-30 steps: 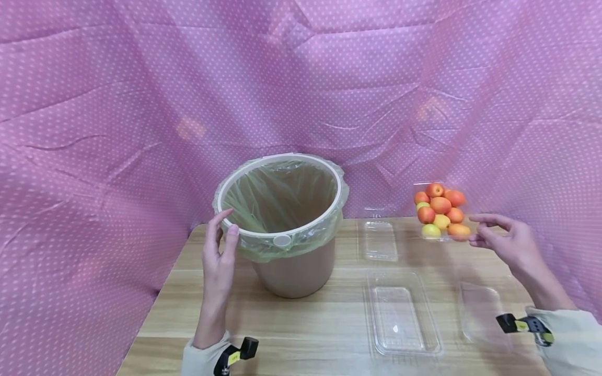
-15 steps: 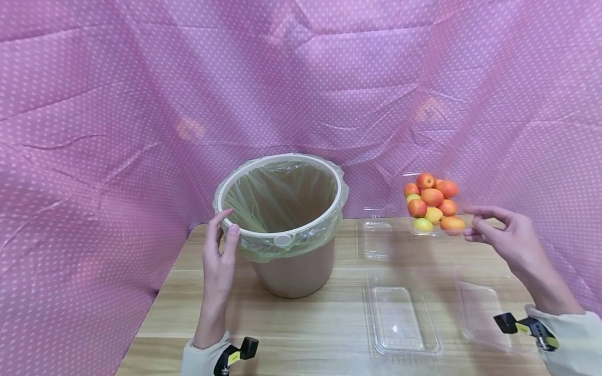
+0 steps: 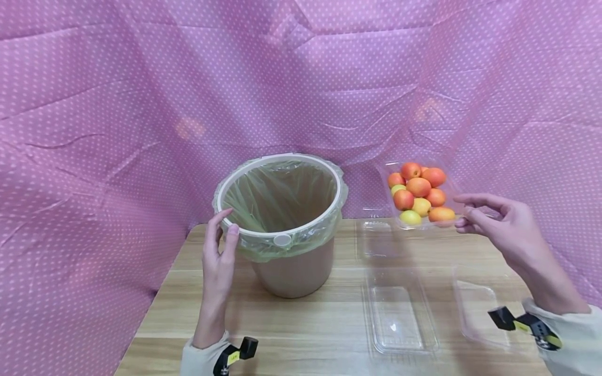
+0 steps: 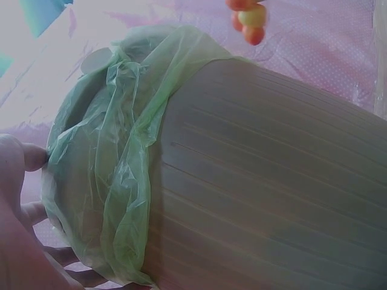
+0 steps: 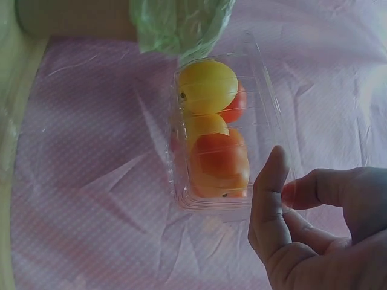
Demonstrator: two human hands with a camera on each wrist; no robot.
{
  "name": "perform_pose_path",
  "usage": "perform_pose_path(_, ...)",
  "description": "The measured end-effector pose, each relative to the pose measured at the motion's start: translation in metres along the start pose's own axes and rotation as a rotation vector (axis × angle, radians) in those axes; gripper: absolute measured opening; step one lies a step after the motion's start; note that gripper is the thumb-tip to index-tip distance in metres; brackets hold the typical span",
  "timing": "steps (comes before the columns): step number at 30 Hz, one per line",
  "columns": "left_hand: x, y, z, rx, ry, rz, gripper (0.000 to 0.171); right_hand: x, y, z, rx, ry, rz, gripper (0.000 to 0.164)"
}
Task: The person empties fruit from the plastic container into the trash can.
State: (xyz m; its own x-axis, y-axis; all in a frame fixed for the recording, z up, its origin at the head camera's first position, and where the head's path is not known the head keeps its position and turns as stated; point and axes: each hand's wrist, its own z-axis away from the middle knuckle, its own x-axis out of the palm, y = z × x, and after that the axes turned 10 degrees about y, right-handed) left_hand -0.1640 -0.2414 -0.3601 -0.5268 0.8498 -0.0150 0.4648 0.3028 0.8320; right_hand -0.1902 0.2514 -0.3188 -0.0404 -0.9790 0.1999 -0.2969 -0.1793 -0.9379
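Observation:
A trash can point(image 3: 296, 271) lined with a pale green bag point(image 3: 277, 250) stands upright on the table. At the left of its white rim, my left hand point(image 3: 219, 263) holds on with finger and thumb; the left wrist view shows its fingers point(image 4: 36, 212) against the bagged edge. My right hand point(image 3: 505, 227) pinches the near right edge of a clear plastic box point(image 3: 388, 172), raised above the table right of the can. Inside the box several small oval fruits point(image 3: 418, 187), orange-red and yellow, lie heaped. In the right wrist view, the fruits point(image 5: 208, 87) show through the box wall.
Clear plastic trays and lids lie on the wooden table point(image 3: 178, 313): one tray point(image 3: 400, 324) at front right, a smaller container point(image 3: 376, 240) behind it, and a clear piece point(image 3: 484, 313) under my right forearm. Pink dotted cloth point(image 3: 376, 78) encloses the back and sides.
My right hand has moved left and slightly up with the box of fruit, bringing it nearer the trash can. My left hand has stayed at the rim.

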Motion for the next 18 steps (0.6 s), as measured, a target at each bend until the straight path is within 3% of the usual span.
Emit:
perform_pose_path(11,0.000,0.000,0.000,0.007,-0.001,-0.014,0.038,0.028,-0.024,-0.004,-0.009,-0.039,-0.010,0.027)
perform_pose_path(18,0.000,0.000,0.000,0.008,-0.003,-0.020,0.038,0.051,-0.040,-0.010,0.006,-0.035,0.055,0.023)
